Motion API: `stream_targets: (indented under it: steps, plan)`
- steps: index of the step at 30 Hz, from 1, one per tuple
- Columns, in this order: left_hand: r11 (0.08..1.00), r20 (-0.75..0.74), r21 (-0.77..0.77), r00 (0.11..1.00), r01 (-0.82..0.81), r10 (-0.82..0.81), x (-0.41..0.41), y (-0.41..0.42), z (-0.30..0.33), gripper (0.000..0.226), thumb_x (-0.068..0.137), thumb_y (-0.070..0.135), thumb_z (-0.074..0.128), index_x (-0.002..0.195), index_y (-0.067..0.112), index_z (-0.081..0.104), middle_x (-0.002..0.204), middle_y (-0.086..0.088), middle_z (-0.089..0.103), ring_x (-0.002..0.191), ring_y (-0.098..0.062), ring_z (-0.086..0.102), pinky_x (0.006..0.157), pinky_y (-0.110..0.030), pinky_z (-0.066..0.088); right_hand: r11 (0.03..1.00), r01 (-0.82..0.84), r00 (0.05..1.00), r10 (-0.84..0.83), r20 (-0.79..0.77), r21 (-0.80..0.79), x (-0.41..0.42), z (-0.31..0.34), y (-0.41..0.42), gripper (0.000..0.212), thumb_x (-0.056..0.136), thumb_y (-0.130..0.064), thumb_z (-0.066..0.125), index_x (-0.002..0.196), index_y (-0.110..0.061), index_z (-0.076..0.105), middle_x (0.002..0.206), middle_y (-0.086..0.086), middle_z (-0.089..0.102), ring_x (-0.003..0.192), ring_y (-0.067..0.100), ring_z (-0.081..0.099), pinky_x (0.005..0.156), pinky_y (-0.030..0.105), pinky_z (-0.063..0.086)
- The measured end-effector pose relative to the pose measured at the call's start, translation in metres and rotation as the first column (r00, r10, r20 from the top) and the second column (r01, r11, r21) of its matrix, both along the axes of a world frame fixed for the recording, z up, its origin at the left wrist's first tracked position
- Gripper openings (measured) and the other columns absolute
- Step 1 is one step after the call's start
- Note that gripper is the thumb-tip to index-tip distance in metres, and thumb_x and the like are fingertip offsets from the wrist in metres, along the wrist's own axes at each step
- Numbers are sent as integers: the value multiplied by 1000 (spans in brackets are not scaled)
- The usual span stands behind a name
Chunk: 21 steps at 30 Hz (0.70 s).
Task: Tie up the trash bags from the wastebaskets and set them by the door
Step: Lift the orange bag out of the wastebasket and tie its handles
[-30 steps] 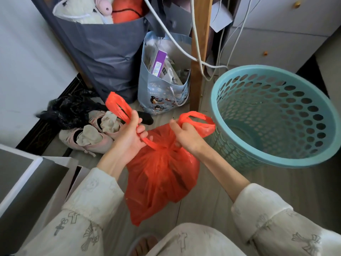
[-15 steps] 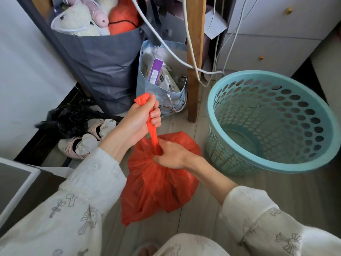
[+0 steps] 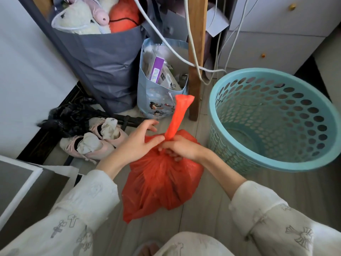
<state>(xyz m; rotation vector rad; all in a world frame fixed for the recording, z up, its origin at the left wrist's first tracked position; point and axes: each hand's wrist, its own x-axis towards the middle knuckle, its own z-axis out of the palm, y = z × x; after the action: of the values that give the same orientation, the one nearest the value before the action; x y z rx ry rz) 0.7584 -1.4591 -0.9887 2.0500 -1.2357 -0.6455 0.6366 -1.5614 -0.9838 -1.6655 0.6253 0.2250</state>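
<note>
A full red plastic trash bag (image 3: 162,183) rests on the wooden floor in front of me. Its gathered handles stand up as one twisted red strip (image 3: 178,117) above the neck. My right hand (image 3: 181,147) is closed around the bag's neck at the base of that strip. My left hand (image 3: 137,140) lies against the neck from the left, thumb and fingers pinching the red plastic there. To the right stands the teal perforated wastebasket (image 3: 276,119), tilted towards me, with no bag inside.
A grey fabric bag (image 3: 103,71) of plush toys and a pale blue gift bag (image 3: 158,100) stand behind the trash bag. A wooden post (image 3: 195,58) with white cables rises between them and the basket. Pink shoes (image 3: 96,143) and black plastic (image 3: 73,115) lie left.
My left hand has let go of the raised handle strip and dropped to the bag's neck. The strip now stands free, leaning right. My right hand stays on the neck.
</note>
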Motion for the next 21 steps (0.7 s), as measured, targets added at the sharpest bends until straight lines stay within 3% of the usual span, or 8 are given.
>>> stream_targets:
  steps: [2, 4, 6, 9, 12, 16, 19, 21]
  plan:
    - [993, 91, 105, 994, 49, -59, 1, 5, -2, 43, 80, 45, 58, 118, 27, 46, 103, 4, 58, 97, -15, 56, 84, -31, 43, 986, 73, 996, -80, 43, 147, -3, -1, -7, 26, 88, -16, 45, 64, -17, 55, 52, -2, 41, 42, 8, 33, 37, 19, 26]
    - [985, 143, 149, 984, 84, -106, 1, 8, 1, 20, 79, 52, 56, 91, 36, 54, 87, 4, 65, 85, -16, 60, 77, -38, 47, 977, 79, 990, -100, 100, 200, -5, -3, -11, 33, 94, -18, 41, 64, -14, 56, 49, -2, 47, 40, 7, 38, 42, 21, 29]
    - [995, 158, 50, 983, 85, -92, 1, 8, 8, 21, 83, 46, 54, 66, 34, 52, 64, 2, 58, 66, -14, 56, 67, -37, 43, 985, 49, 987, -74, 145, 166, -6, -7, -13, 40, 98, -19, 35, 68, -14, 61, 45, -6, 53, 44, 7, 44, 49, 19, 35]
    - [991, 140, -135, 990, 17, 2, 7, 8, 21, 35, 90, 31, 51, 60, 13, 50, 53, -3, 42, 54, -6, 40, 59, -27, 33, 993, 93, 982, -104, 157, 76, -11, -13, -18, 43, 99, -18, 32, 68, -15, 61, 51, 3, 53, 42, 2, 47, 53, 16, 39]
    - [981, 120, -181, 992, 65, -44, 6, 10, 38, 38, 86, 36, 43, 52, 23, 32, 47, 5, 28, 47, -2, 35, 50, -17, 27, 964, 220, 951, -246, 186, 150, -19, -19, -24, 42, 99, -17, 35, 64, -14, 59, 57, 7, 51, 42, 1, 49, 49, 10, 39]
    - [986, -229, -90, 960, 143, -160, 1, 11, 42, 47, 81, 53, 48, 46, 21, 48, 41, 9, 36, 42, 0, 31, 45, -12, 24, 930, 237, 945, -288, 157, 281, -20, -24, -22, 40, 97, -19, 42, 59, -9, 54, 56, 5, 50, 46, 8, 49, 50, 15, 41]
    - [984, -492, 120, 869, 130, -55, 8, 11, 37, 70, 66, 81, 40, 59, 15, 65, 56, 4, 59, 51, -9, 52, 56, -21, 39, 909, 238, 951, -290, 107, 341, -28, -23, -28, 40, 95, -20, 44, 57, -9, 50, 58, 6, 48, 54, 14, 46, 55, 21, 40]
    - [980, -542, 157, 840, 126, -22, 10, 11, 28, 63, 75, 75, 35, 70, 24, 71, 73, 6, 71, 65, -5, 64, 62, -17, 47, 922, 223, 960, -264, 93, 315, -34, -20, -33, 40, 95, -20, 45, 57, -9, 49, 62, 8, 47, 58, 16, 44, 60, 25, 37]
